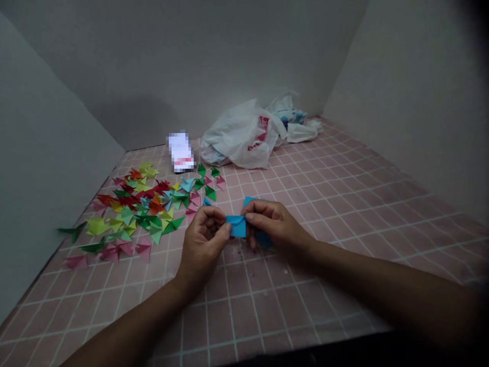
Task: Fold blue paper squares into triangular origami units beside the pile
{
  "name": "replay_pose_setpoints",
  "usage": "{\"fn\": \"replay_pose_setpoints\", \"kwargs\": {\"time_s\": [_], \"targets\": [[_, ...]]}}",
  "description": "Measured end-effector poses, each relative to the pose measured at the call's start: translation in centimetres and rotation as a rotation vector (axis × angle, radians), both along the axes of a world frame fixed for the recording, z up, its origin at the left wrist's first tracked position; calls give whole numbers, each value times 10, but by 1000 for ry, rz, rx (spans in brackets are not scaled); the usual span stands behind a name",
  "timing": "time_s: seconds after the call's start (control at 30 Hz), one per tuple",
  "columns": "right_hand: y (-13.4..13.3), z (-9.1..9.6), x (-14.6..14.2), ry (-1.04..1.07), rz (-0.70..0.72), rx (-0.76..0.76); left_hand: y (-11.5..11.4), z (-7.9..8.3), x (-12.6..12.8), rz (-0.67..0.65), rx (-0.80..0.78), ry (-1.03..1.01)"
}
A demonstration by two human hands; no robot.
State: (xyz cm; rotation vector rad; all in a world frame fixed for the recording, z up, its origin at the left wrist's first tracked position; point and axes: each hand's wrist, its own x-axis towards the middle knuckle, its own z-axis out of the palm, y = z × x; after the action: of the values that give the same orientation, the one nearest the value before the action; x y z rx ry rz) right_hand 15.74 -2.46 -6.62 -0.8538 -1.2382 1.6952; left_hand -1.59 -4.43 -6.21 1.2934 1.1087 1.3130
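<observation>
A small blue piece of folded paper (237, 228) is held up between both hands, over the middle of the tiled surface. My left hand (204, 237) pinches its left side, with the thumb on the face turned to me and the other fingers curled. At its upper right corner, my right hand (277, 221) grips the paper between thumb and forefinger. Beneath and behind my right hand, more blue paper (263, 239) shows in part; my fingers cover the rest. Left of my hands lie many folded paper birds (148, 220) in green, red, pink, yellow and blue.
A phone (181, 152) with a lit, blurred screen stands behind the paper birds. Further back sit a crumpled white plastic bag (244, 135) with red print and a smaller bag (296, 120). Pale walls enclose the pink tiled surface (344, 199).
</observation>
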Motion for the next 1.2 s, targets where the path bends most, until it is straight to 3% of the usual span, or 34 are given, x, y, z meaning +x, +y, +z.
{"fn": "replay_pose_setpoints", "kwargs": {"time_s": [0.63,0.83,1.2], "targets": [[-2,1,0,29,39,-78,1,1,-1,-14,26,39],[3,3,1,-78,57,-5,1,1,-1,-19,10,46],[2,9,1,-153,55,-48,1,0,-2,-87,-36,-34]]}}
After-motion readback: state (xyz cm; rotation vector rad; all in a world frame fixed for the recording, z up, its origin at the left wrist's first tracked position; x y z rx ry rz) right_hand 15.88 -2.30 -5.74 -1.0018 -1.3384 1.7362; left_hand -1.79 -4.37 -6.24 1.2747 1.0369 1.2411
